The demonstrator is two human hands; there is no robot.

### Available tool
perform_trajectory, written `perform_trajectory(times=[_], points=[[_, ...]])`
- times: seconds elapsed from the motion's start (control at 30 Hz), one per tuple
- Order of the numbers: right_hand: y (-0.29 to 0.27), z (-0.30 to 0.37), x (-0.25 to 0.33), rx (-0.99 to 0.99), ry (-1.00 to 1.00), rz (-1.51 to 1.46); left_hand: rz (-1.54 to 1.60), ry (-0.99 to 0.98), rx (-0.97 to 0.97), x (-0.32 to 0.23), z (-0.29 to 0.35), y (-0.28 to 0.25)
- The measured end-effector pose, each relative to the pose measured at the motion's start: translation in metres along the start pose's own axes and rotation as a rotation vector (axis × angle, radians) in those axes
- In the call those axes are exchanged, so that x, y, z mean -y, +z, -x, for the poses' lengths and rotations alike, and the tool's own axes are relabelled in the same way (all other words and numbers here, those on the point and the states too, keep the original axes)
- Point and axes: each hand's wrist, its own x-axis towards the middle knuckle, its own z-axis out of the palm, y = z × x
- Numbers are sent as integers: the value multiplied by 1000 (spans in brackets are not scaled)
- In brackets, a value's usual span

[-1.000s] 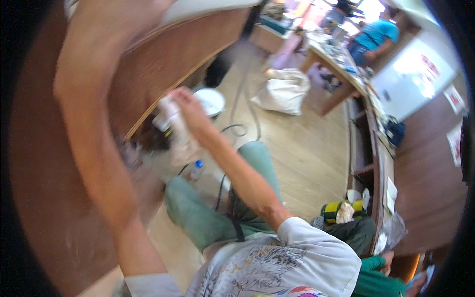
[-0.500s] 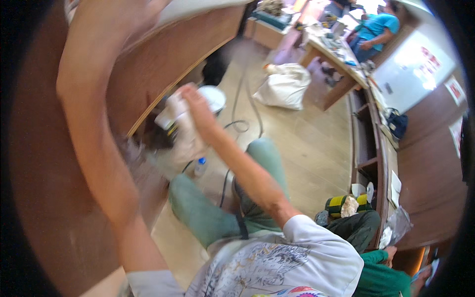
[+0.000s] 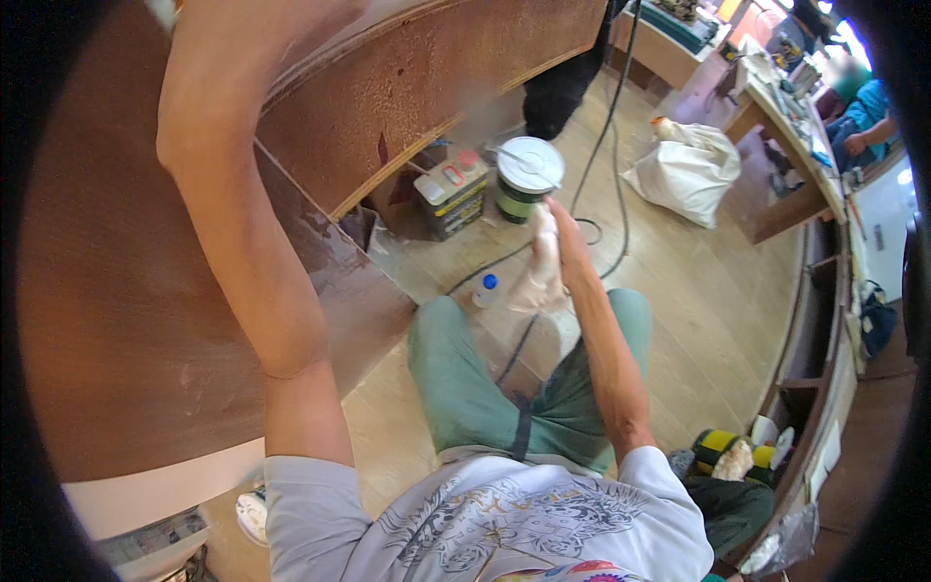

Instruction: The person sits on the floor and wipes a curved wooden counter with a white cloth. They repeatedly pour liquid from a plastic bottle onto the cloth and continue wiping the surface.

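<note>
Pale rag (image 3: 539, 281) is gripped in right hand (image 3: 568, 238) near white-lidded bucket (image 3: 518, 202); left hand (image 3: 291, 21) is cropped, grip can't be told tbh.

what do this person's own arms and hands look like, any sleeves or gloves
Short, light grey fabric sleeves cover the upper arms, part of a pale grey T-shirt with a dark, ornate print. Below them, no cuffs or watch show. The right hand is ungloved; the left hand is cut off by the upper edge.
</note>
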Motion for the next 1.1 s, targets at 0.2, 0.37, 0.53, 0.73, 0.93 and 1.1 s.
perform_trajectory(times=[0.2, 0.37, 0.53, 0.73, 0.93, 1.1], points=[[-24, -1, 8, -37, -25, -142, 172, 114, -127, -1, -2, 33], [-5, -22, -3, 230, -67, -42, 218, -192, 63, -1, -19, 23], [5, -59, -29, 371, 67, -120, 219, -262, 214, 27, -24, 23], [-1, -102, -45, 379, 325, -297, 221, -408, 281, 36, -26, 18], [-17, -126, -38, 522, 498, -604, 337, -434, 214, 29, -25, 24], [-31, -71, -44, 503, 534, -343, 251, -456, 199, 24, -23, 17]])
